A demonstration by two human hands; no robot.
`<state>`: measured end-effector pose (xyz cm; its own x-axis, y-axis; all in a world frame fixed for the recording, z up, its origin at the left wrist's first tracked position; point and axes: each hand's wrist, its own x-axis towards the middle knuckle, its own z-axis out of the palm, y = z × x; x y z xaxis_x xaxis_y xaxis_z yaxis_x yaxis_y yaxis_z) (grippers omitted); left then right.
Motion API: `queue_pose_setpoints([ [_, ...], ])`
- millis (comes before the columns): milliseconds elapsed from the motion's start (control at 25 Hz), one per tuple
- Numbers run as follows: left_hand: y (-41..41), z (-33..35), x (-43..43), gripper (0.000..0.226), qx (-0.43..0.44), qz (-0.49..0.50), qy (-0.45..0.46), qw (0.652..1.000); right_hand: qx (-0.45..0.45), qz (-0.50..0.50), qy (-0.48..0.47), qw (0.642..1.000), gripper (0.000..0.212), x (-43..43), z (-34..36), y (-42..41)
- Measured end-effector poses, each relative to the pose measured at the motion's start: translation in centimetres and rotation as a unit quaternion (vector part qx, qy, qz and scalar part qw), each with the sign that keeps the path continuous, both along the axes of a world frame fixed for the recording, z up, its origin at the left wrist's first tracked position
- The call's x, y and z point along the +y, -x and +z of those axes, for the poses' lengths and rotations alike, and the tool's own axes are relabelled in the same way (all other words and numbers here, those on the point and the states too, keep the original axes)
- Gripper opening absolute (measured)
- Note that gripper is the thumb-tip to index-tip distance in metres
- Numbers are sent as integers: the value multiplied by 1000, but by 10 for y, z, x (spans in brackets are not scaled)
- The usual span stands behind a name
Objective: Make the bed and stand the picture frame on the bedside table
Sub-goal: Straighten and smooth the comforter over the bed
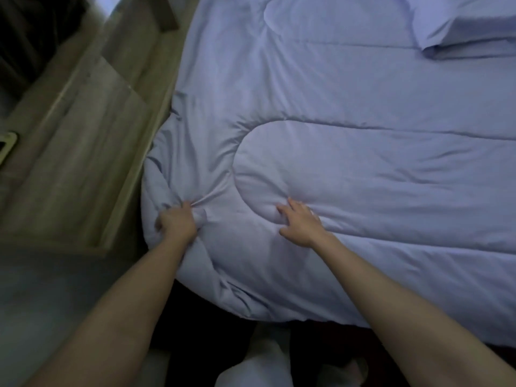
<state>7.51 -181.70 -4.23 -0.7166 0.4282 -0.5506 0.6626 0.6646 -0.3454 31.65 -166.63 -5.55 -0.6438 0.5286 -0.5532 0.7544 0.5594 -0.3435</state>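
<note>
A pale blue quilted duvet [349, 163] covers the bed and fills most of the view. My left hand [177, 223] grips a bunched fold of the duvet at its left corner, beside the wooden furniture. My right hand [300, 223] presses flat on the duvet a short way to the right, fingers spread. A pillow [469, 26] in the same pale blue lies at the top right. At the far left edge, a light-rimmed flat object [7, 146] lies on the wood; it may be the picture frame, but only a corner shows.
A light wooden unit [83, 152] runs along the bed's left side, close against the duvet. Grey floor [42, 297] lies below it. The duvet's near edge hangs over the bed in front of my legs.
</note>
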Motion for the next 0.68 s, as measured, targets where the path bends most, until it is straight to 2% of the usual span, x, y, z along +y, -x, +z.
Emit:
queue_pose_setpoints([
  [40, 7, -6, -26, 79, -6, 41, 21, 999, -26, 7, 3, 1000, 72, -4, -1, 3],
  [160, 31, -58, -96, 69, -122, 160, 45, 979, -73, 10, 5, 997, 77, -11, 0, 11],
  [240, 41, -98, -129, 66, -183, 238, 58, 952, -80, 19, 5, 997, 77, -9, 0, 14],
  [280, 36, -89, -131, 56, -203, 275, 53, 939, -81, 28, 5, 996, 78, -6, -1, 14],
  [320, 32, -79, -129, 50, -197, 288, 5, 937, -82, 39, 7, 996, 79, -2, -1, 13],
  [400, 24, -46, -109, 46, -63, 277, -132, 950, -82, 55, 7, 995, 81, 3, -2, 11],
  [480, 31, -39, -89, 42, 9, 233, -359, 904, -77, 63, -3, 995, 82, 4, -2, 9],
  [560, 45, -43, -67, 54, -26, 181, -404, 896, -76, 68, -18, 995, 83, 1, -3, 8],
  [680, 78, -79, -52, 71, -119, 208, -359, 902, -66, 82, -39, 994, 82, 0, -9, 2],
])
